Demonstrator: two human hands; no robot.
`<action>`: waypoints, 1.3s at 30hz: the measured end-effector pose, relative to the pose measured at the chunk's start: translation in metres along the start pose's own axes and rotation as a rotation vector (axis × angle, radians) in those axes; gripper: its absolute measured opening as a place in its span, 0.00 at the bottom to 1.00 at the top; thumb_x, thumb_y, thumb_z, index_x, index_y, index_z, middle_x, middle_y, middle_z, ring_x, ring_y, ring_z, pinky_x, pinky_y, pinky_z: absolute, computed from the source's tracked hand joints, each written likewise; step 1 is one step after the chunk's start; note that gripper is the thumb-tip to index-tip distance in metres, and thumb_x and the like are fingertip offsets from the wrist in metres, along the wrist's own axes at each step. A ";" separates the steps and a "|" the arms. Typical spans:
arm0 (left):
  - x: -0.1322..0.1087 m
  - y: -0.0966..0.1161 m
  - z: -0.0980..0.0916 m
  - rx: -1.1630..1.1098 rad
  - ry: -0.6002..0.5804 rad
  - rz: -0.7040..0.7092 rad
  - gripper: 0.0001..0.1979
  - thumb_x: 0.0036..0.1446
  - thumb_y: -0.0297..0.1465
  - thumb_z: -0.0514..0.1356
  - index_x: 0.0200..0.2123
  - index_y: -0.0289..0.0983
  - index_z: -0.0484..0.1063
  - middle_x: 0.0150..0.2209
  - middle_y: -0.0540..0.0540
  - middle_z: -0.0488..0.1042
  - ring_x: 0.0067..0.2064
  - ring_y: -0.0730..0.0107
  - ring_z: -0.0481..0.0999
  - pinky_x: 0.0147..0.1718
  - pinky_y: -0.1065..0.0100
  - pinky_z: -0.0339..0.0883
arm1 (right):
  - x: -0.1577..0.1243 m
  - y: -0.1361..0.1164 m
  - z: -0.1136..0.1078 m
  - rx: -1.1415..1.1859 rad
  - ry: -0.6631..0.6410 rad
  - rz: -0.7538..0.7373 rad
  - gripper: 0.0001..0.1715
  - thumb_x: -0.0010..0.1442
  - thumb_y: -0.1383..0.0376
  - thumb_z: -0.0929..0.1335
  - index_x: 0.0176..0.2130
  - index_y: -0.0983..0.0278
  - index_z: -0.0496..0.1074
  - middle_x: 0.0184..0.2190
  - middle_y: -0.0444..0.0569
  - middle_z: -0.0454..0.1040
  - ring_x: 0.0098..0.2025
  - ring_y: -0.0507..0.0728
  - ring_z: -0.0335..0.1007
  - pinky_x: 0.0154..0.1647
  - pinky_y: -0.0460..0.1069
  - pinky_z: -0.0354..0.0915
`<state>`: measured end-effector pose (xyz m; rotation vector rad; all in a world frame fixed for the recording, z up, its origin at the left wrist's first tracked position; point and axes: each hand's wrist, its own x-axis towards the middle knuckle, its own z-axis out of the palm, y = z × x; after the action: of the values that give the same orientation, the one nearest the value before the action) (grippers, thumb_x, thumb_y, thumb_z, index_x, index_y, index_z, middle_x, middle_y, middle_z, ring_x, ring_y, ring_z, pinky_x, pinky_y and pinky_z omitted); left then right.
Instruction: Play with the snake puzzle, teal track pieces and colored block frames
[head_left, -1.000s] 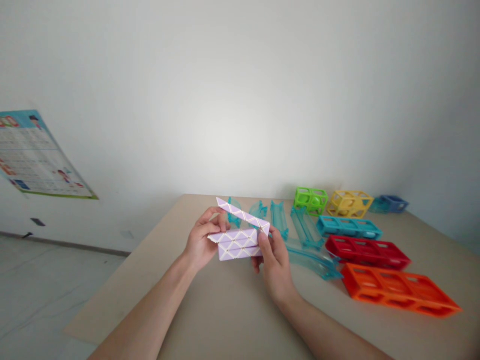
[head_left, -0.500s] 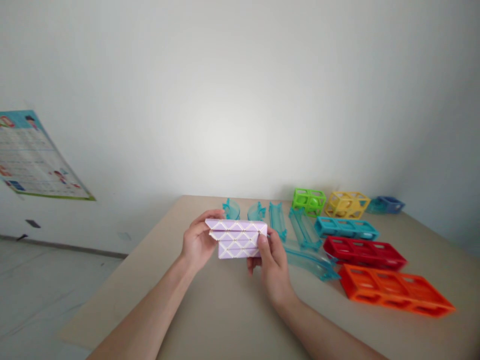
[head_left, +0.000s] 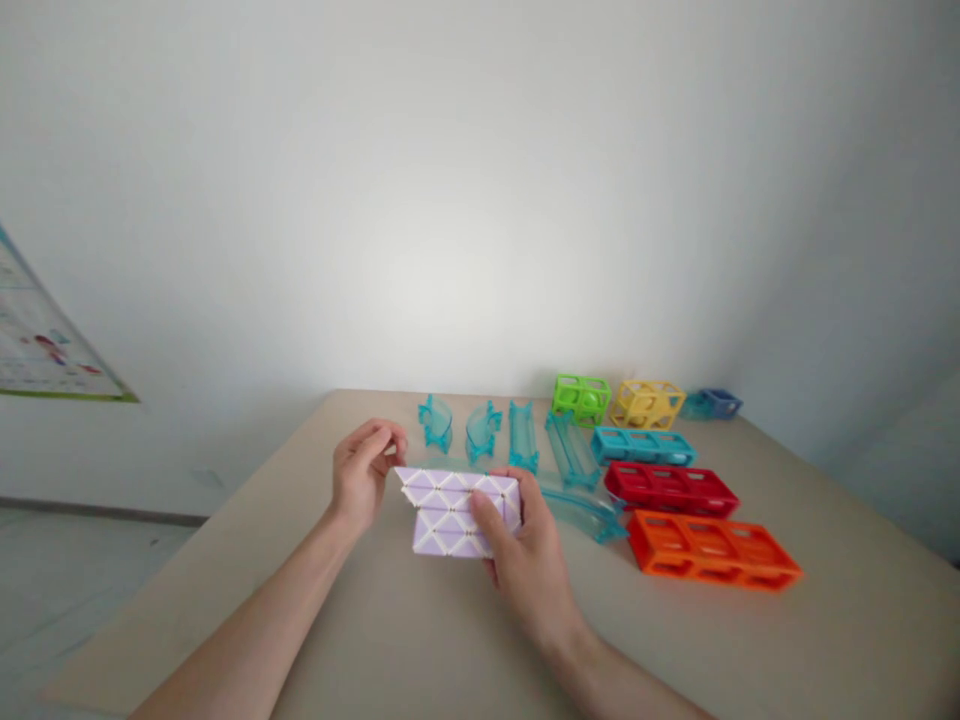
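Observation:
My right hand [head_left: 529, 550] grips a purple snake puzzle [head_left: 450, 530] folded into a flat block of white-edged triangles, thumb across its front and fingers behind. The block's upper left end sticks out in a pointed step. Just off that end is my left hand [head_left: 364, 470], its fingers curled together against the thumb; I see nothing in them. Past the puzzle, clear blue curved track pieces [head_left: 436, 425] [head_left: 482, 432] and straight ones [head_left: 523, 438] [head_left: 574, 452] lie on the table. A longer curved track [head_left: 585, 512] is partly hidden behind my right hand.
Along the table's [head_left: 360, 630] right side are frames in orange [head_left: 712, 550], red [head_left: 671, 490], teal [head_left: 643, 446], yellow [head_left: 649, 405] and green [head_left: 582, 398]. A dark blue piece [head_left: 721, 403] lies at the far right, by the wall [head_left: 450, 200]. A poster [head_left: 52, 340] hangs on the left.
My left hand has come off the puzzle's left end and its fingers have curled. My right thumb has slid further onto the puzzle's face. The view has turned slightly right.

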<state>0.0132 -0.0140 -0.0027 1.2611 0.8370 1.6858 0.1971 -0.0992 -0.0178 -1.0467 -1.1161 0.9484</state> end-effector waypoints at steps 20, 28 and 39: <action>0.016 -0.045 -0.006 0.655 -0.358 -0.055 0.24 0.54 0.40 0.60 0.55 0.45 0.70 0.65 0.44 0.56 0.67 0.52 0.51 0.64 0.51 0.41 | -0.030 -0.010 -0.113 -1.297 -0.342 -0.480 0.42 0.53 0.45 0.68 0.63 0.53 0.59 0.66 0.57 0.48 0.65 0.76 0.45 0.58 0.69 0.55; 0.036 -0.059 0.004 0.680 -0.256 -0.037 0.24 0.50 0.36 0.62 0.52 0.42 0.73 0.63 0.42 0.62 0.65 0.51 0.55 0.64 0.52 0.43 | 0.014 -0.019 -0.095 -1.354 -0.477 -0.573 0.57 0.42 0.37 0.69 0.65 0.50 0.52 0.70 0.57 0.33 0.68 0.79 0.25 0.59 0.77 0.26; 0.039 -0.060 -0.002 0.544 -0.358 -0.074 0.24 0.51 0.41 0.62 0.53 0.43 0.73 0.64 0.43 0.60 0.67 0.50 0.52 0.64 0.52 0.41 | 0.038 -0.006 -0.088 -1.439 -0.336 -0.410 0.64 0.40 0.32 0.66 0.66 0.55 0.50 0.67 0.64 0.46 0.66 0.80 0.35 0.59 0.75 0.35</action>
<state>0.0205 0.0460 -0.0401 1.8053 1.1415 1.1519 0.2906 -0.0787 -0.0127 -1.6617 -2.2859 -0.1866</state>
